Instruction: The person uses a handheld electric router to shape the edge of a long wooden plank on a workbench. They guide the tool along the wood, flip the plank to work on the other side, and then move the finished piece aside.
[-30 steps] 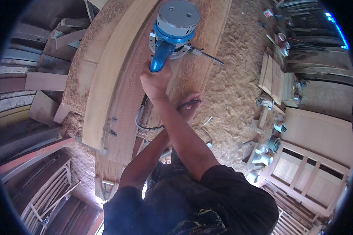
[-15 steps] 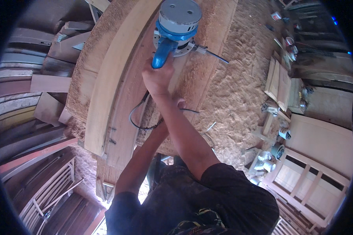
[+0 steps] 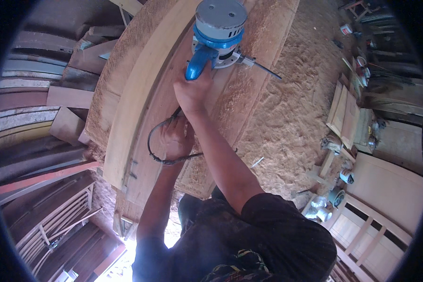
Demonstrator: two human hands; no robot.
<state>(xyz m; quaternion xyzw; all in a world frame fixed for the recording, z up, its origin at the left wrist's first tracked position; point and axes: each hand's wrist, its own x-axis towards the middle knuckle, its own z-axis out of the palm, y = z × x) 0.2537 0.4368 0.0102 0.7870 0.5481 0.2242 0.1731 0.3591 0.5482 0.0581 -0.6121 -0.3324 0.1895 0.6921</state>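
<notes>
My right hand (image 3: 192,94) is closed around the blue handle of a router (image 3: 221,21) with a grey, round-topped motor housing. The router stands upright on a reddish-brown wooden board (image 3: 167,96), and a thin metal rod (image 3: 267,70) sticks out from its base to the right. Just below, my left hand (image 3: 176,140) rests on the wood with its fingers stretched forward, partly hidden by my right forearm. A dark power cord (image 3: 149,143) runs from the handle and loops around my left hand, crossing near the wrist.
A pale, curved wooden strip (image 3: 131,105) runs along the board's left side. Sawdust (image 3: 286,117) covers the ground at right. Stacked planks (image 3: 28,96) line the left, while wooden panels (image 3: 390,174) and small containers (image 3: 336,197) stand at right.
My left hand has come leftward from behind my right forearm and now lies inside the cord loop. The view has shifted slightly; my right hand still grips the router.
</notes>
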